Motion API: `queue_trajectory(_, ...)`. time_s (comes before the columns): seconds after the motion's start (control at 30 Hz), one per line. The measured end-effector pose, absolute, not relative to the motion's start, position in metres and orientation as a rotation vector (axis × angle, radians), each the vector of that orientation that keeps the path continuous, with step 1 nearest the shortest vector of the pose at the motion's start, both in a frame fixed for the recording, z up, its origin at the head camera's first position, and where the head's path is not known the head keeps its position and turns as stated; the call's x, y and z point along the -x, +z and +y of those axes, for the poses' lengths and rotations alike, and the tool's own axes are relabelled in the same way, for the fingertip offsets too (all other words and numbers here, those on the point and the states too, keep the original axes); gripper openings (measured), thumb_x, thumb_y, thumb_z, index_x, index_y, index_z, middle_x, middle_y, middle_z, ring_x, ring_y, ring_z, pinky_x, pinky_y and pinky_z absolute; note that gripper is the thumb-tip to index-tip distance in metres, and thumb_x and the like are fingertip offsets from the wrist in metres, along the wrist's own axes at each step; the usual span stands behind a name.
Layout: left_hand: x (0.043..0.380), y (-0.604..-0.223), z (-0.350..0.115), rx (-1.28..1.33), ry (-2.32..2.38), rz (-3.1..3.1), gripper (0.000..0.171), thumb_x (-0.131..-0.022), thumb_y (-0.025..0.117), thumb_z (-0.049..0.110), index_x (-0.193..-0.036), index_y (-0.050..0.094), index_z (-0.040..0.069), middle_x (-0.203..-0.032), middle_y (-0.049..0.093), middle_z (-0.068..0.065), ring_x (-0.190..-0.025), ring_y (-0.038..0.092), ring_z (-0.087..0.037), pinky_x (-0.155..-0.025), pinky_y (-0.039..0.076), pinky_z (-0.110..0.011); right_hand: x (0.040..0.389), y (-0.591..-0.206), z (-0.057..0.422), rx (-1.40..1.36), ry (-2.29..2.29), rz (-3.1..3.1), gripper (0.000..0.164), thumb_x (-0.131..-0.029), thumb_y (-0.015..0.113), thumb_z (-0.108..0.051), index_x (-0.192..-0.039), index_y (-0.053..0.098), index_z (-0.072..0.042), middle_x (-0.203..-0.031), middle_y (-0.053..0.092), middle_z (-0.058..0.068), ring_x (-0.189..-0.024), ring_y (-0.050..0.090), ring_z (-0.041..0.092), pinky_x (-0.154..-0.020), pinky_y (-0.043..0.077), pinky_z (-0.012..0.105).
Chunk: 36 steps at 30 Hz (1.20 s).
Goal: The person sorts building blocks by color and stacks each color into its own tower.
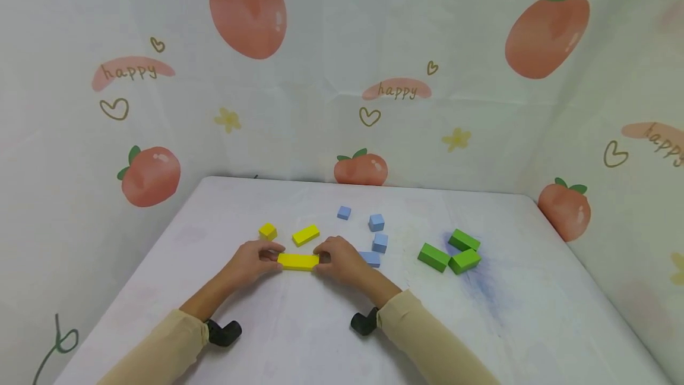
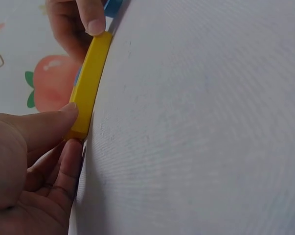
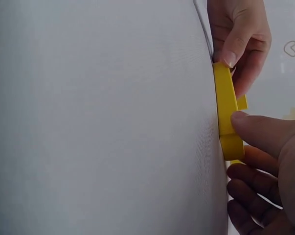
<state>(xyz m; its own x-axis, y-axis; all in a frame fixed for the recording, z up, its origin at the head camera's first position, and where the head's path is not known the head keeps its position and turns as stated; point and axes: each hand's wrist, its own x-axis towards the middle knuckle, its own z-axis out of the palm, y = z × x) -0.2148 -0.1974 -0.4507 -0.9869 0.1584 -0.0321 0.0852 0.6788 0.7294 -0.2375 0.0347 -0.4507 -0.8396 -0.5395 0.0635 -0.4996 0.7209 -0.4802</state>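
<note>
A long yellow block [image 1: 298,262] lies on the white table between both hands. My left hand [image 1: 257,261] pinches its left end, with the thumb [image 2: 59,122] on the near face. At the right end my right hand [image 1: 342,261] holds the same block, the thumb [image 3: 260,129] against its side and the other fingers beyond. Just behind the long block are a small yellow cube [image 1: 268,231] and a shorter yellow block [image 1: 306,235]. A blue block [image 1: 370,259] shows beside the right hand, partly hidden by it.
Toward the back are a small blue block [image 1: 344,212] and two blue cubes, one [image 1: 376,222] behind the other [image 1: 380,243]. Several green blocks [image 1: 434,257] sit close together on the right, by a blue stain on the table cover [image 1: 483,293]. A patterned curtain [image 1: 320,28] hangs behind.
</note>
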Motion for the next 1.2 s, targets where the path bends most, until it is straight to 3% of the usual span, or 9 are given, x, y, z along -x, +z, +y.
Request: queue_trajectory(1.2, 0.221, -0.451, -0.200, -0.225, 1.175, 2.810, 0.034, -0.068, 0.072, 0.023, -0.100, 0.064, 0.017, -0.089, 0.059, 0.005, -0.076, 0.054, -0.009, -0.067, 0.044, -0.027, 0.227, -0.456, 0.024, 0.479, -1.122, 2.737, 0.028, -0.074, 0.067, -0.021, -0.102, 0.062, -0.016, -0.073, 0.051, -0.008, -0.068, 0.047, 0.010, -0.059, 0.041, 0.021)
